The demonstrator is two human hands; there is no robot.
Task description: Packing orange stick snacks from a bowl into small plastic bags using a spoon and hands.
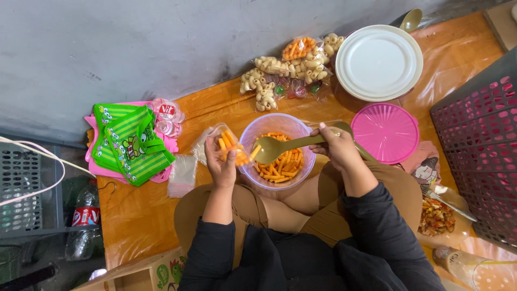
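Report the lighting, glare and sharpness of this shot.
Head view: soft, even daylight with faint shadows; glare streaks on the shiny orange floor covering near the white plate; the clear bowl, the left hand and the right hand with the spoon are sharp; edges bow from wide-angle distortion.

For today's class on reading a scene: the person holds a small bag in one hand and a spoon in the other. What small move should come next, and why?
Probably tip the gold spoon in the right hand toward the small clear bag in the left hand. The spoon's bowl sits right at the bag's mouth, above the clear bowl of orange snack sticks.
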